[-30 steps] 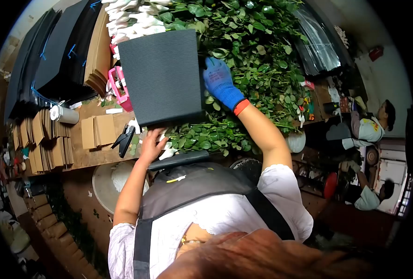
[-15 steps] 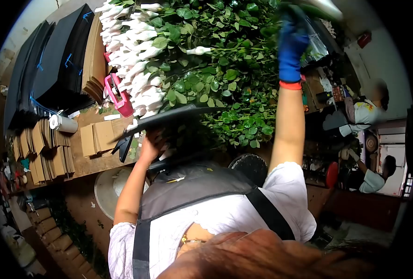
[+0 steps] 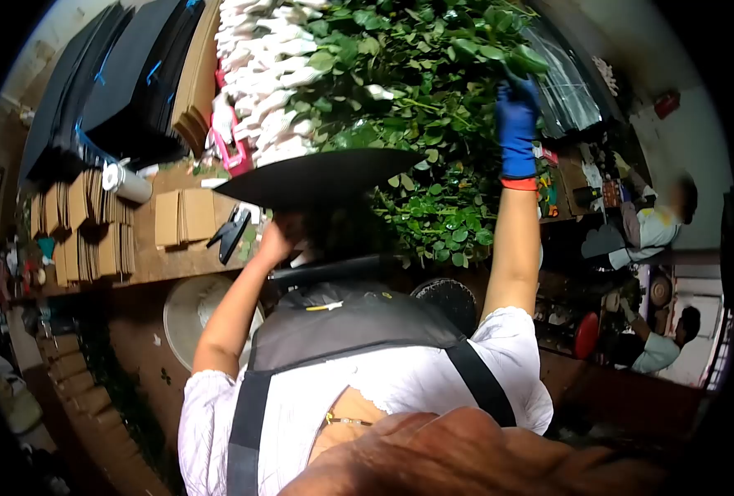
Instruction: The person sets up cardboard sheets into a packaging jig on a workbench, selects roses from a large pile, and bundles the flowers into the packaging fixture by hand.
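While a black sheet [image 3: 321,175] tilted above the near side of a crowded counter [image 3: 177,260], a person's bare left hand [image 3: 277,238] was at its lower side, toward the left end. Blur and shadow hid those fingers, so whether they pinched the sheet could not be told. The blue-gloved right hand [image 3: 517,112] reached to the far right of the leaves [image 3: 449,207], its fingertips lost among the foliage; whether they were spread or closed on anything could not be told either. White-wrapped heads [image 3: 280,124] lay massed beyond the sheet, beside the leaves. A stapler [image 3: 235,235] lay near the left hand, with brown cards [image 3: 185,217] just beside it and a pink basket [image 3: 236,157] farther back. The step in hand looked to be picking from the greenery with the sheet raised. The next move seemed to call for a sure right-hand grip, a pull that snagged no neighboring leaves, and a steady sheet.
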A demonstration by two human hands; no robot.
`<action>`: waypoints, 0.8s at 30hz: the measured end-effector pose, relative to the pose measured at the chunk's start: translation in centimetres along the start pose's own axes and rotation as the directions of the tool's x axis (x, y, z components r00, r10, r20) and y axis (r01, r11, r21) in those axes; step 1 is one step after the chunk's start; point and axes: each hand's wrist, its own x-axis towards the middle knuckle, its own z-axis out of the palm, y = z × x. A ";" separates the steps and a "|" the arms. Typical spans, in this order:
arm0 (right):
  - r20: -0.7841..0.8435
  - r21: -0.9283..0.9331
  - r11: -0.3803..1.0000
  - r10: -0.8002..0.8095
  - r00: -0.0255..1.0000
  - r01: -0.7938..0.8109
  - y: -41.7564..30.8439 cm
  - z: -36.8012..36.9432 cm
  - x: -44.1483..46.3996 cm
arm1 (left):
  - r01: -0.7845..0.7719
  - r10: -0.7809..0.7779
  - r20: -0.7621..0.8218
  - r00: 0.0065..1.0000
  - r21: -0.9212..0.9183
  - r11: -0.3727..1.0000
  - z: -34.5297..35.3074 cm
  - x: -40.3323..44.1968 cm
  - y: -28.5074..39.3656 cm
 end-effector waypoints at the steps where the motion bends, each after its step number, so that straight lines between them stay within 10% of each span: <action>1: -0.022 0.004 1.000 -0.022 1.000 0.023 1.4 -0.4 -0.2 | 0.012 -0.012 -0.017 1.000 0.033 0.999 -0.4 -0.3 0.9; 5: -0.008 0.218 0.946 0.247 0.969 -0.239 4.5 -2.8 -1.1 | 0.058 -0.062 -0.021 0.998 -0.147 0.988 0.3 -0.3 0.1; 11: -0.011 -0.135 0.991 0.004 1.000 -0.005 -4.3 -5.3 -3.1 | 0.000 -0.002 -0.010 1.000 -0.234 0.972 0.9 0.1 -1.2; 13: 0.155 0.014 0.942 -0.334 0.930 0.336 -8.2 -6.3 -1.5 | 0.042 -0.043 0.000 0.999 -0.185 0.982 0.7 0.0 -1.4; 18: 0.295 -0.206 0.977 0.110 0.949 -0.049 3.6 -7.0 -5.2 | 0.027 -0.023 0.023 0.999 -0.194 0.981 0.5 -0.8 -0.8; 20: 0.148 -0.329 0.932 -0.108 0.983 0.152 2.7 -5.6 -6.1 | 0.052 -0.045 0.045 0.998 -0.183 0.982 0.3 0.0 -0.3; 24: 0.195 -0.484 0.863 -0.051 0.979 0.141 1.5 -5.3 -5.9 | -0.015 0.010 -0.021 1.000 -0.219 0.976 -0.1 -0.2 1.1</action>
